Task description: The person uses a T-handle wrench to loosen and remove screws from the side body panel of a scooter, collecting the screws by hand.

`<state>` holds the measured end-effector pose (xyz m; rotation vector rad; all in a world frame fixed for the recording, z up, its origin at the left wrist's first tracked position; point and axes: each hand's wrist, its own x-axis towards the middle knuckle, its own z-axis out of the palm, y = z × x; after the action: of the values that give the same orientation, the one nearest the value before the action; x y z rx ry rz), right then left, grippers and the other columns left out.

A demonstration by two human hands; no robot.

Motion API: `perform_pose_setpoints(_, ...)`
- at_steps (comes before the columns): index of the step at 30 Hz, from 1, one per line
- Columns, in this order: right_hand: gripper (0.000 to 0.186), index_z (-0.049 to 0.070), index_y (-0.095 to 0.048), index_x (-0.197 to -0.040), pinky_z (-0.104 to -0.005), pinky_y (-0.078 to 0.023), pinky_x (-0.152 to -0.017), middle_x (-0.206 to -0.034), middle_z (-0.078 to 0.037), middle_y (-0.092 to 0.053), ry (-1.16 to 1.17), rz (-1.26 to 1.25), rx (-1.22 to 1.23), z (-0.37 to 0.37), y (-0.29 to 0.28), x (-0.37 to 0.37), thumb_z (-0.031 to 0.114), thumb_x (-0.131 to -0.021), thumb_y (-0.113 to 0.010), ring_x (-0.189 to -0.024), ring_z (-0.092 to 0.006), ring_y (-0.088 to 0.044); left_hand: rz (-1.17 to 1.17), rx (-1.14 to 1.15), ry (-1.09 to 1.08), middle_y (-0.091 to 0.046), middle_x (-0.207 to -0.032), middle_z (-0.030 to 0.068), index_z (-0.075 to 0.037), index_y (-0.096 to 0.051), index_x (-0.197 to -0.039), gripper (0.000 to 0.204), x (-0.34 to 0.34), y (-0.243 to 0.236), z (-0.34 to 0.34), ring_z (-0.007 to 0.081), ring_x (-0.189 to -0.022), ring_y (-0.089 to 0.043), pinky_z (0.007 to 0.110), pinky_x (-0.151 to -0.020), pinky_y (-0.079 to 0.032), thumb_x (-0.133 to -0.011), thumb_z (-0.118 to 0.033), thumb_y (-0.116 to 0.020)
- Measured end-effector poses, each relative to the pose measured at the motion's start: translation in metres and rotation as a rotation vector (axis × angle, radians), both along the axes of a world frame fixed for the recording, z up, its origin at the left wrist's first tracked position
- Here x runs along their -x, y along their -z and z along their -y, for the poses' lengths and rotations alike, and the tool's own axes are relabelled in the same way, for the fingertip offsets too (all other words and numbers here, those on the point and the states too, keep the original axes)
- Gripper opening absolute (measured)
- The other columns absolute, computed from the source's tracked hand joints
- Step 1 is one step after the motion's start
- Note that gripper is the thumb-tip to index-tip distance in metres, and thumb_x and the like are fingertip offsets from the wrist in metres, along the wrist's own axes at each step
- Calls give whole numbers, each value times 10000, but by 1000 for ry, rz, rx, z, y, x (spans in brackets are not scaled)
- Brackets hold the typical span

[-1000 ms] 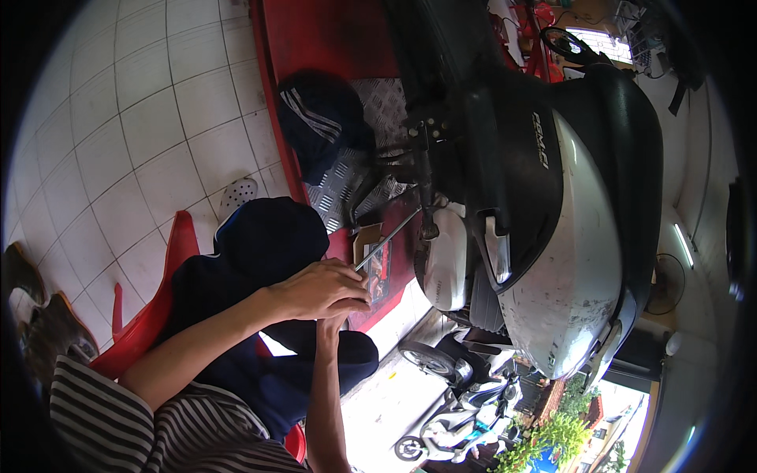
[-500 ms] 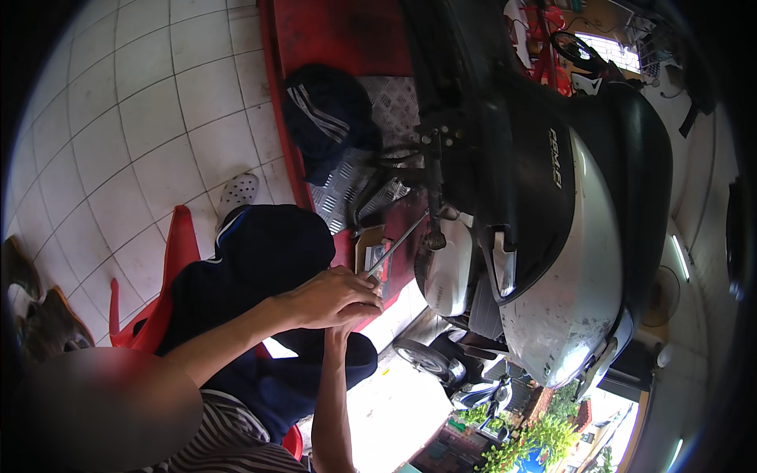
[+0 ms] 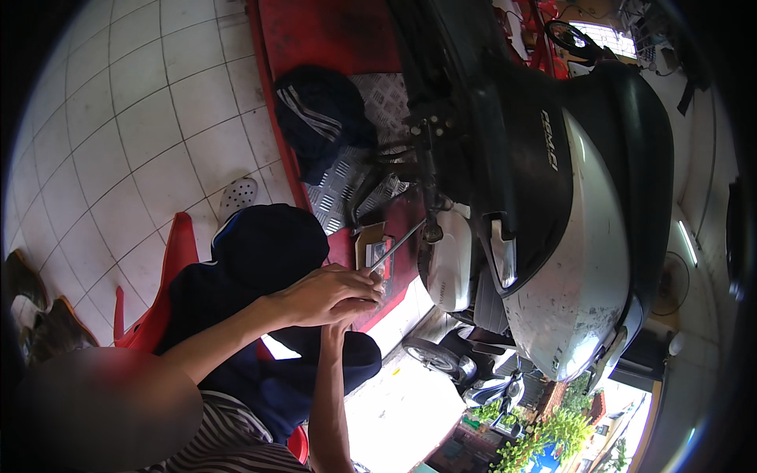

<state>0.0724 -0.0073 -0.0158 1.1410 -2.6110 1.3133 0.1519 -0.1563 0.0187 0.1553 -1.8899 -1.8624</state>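
Note:
My left hand point(image 3: 327, 293) is closed over the near end of a long thin metal rod point(image 3: 398, 246), which looks like a screwdriver shaft; its handle is hidden in my hands. My right hand point(image 3: 339, 322) lies beneath the left one, bent up from the wrist, its fingers mostly covered. The rod slants up and right, its tip at a dark metal part point(image 3: 433, 230) low on a black and white scooter point(image 3: 572, 260). Just beyond my hands an open cardboard box point(image 3: 367, 238) stands on the red platform point(image 3: 339, 35).
A dark blue cloth with white stripes point(image 3: 319, 118) lies on the platform's metal tread plate point(image 3: 385, 96). A red plastic stool point(image 3: 177, 252) is under me, on white floor tiles point(image 3: 150, 150). Shoes point(image 3: 59, 327) lie at the left. Another motorcycle point(image 3: 441, 359) stands beyond the doorway.
The view has shifted slightly, so the scooter and platform sit a little differently in the picture. Both hands stay together on the rod, its tip still at the scooter.

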Motion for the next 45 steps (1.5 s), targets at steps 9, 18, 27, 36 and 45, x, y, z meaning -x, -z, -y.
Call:
perform_pose_setpoints(9,182,-26,-556,-908,-414,-440,-572,-834,-165,-601,-17,-4,34,25,5,17,141,-858,-606,-718,-324,-623,21,-38,42,-690,-1215,50,-133,-701,-1204,278,1,1,1,259,-1140,-635,412,-991,-490,-936,-191,-653)
perform_pose_setpoints(18,174,-25,-554,-880,-417,-431,-563,-822,-163,-595,-54,-8,44,36,5,25,137,-851,-608,-706,-322,-617,-114,-48,-121,-710,-1085,143,-43,-675,-1152,263,6,3,-6,327,-971,-689,395,-860,-539,-953,-207,-624)
perform_pose_setpoints(27,442,-32,-388,-1166,-576,-426,-575,-733,-236,-625,179,-196,-425,66,-18,12,195,-854,-606,-671,-488,-606,87,-145,-249,-703,-975,200,-15,-642,-1091,164,0,-2,-2,357,-842,-707,352,-736,-554,-982,-68,-531)
perform_pose_setpoints(36,333,2,-591,-1032,-358,-465,-714,-680,-78,-641,-44,136,-364,41,-58,34,145,-795,-776,-659,-215,-615,13,-831,-313,-668,-987,216,-12,-429,-1034,275,11,0,25,349,-941,-719,415,-834,-617,-1094,-251,-308)
perform_pose_setpoints(45,205,-26,-612,-1000,-251,-445,-616,-749,-60,-617,7,799,353,11,-56,14,176,-1020,-579,-655,-107,-555,193,-910,-243,-662,-1075,231,-1,-390,-1098,225,15,5,25,314,-1022,-695,412,-908,-584,-1082,-224,-363)
